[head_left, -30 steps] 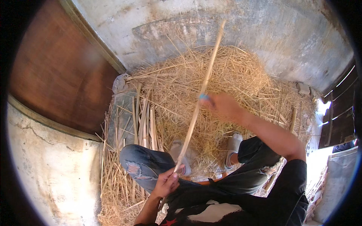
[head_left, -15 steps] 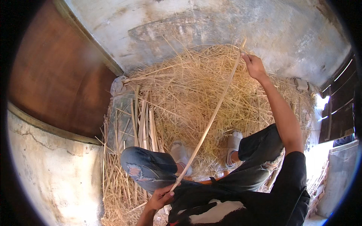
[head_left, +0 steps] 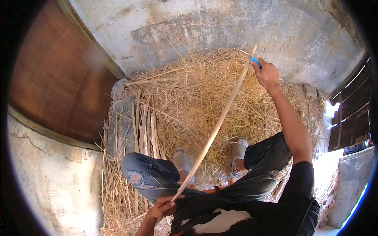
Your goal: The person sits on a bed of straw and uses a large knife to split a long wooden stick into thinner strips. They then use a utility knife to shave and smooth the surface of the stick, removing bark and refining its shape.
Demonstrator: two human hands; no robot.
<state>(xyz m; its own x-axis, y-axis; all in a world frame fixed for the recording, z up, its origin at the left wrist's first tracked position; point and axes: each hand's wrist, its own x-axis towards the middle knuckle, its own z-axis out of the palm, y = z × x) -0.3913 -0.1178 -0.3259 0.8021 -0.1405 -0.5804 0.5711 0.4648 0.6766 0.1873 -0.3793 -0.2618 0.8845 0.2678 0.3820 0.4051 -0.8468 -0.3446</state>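
Beyond our right hand rises a grey plaster wall (head_left: 220, 27), and off to the far side of our left hand stands a brown wooden door (head_left: 51, 78). Under both hands spreads a big heap of straw (head_left: 189, 90), filling the floor from the wall back to our knees. Left of our left hand, a bundle of flat split strips (head_left: 145, 129) lies on the straw beside a grey sack (head_left: 120, 122).

Our legs, in torn blue jeans (head_left: 153, 177), are bent between the two hands, and our light shoes (head_left: 183, 159) rest in the straw just below the stick.

A long pale stick (head_left: 214, 131) runs slanting from one hand to the other, crossing above the shoes and the knees.

Our right hand (head_left: 267, 72) is stretched out far ahead, near the stick's upper end. It is curled closed around a small tool with a blue handle (head_left: 256, 61), whose tip touches the stick just short of its end.

Our left hand (head_left: 163, 206) sits close to our lap, fingers wrapped shut around the stick's lower end, thumb lying on top.
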